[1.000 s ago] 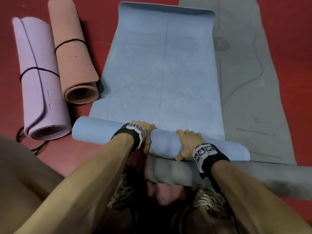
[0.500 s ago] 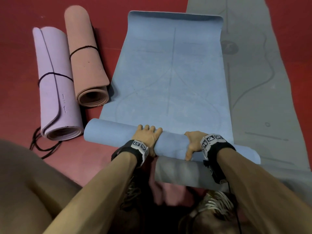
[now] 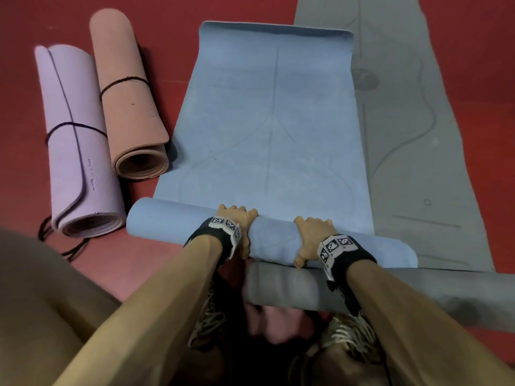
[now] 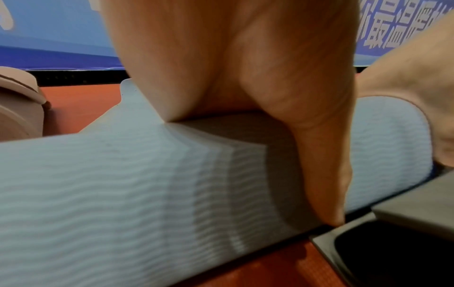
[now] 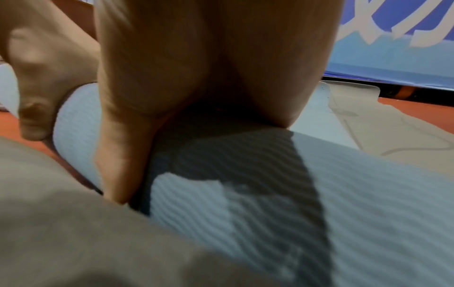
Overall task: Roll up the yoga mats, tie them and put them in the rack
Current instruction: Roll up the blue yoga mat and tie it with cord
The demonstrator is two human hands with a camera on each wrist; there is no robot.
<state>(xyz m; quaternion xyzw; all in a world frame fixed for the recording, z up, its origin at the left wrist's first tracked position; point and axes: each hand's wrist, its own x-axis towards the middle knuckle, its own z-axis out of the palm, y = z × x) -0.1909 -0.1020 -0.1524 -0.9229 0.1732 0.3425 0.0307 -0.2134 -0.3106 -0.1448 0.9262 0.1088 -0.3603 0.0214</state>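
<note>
Half-rolled yoga mat [image 3: 267, 129] at centre, roll nearest, left hand [image 3: 239, 221] and right hand [image 3: 312, 238] on roll. Two tied rolled mats [image 3: 106, 129] side by side at left; flat mat [image 3: 412, 135] at right, partly under centre mat's edge. Loose cord [image 3: 69, 246] on floor [image 3: 28, 23] beside leftmost roll.

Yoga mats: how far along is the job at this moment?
Done: the lilac mat and the peach mat lie rolled and tied with dark cord. In hand: left hand and right hand grip the partly rolled blue mat. Left: finish it, the grey mat, tying, racking; no rack visible.

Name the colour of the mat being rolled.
Light blue mat; the head view shows it best.
</note>
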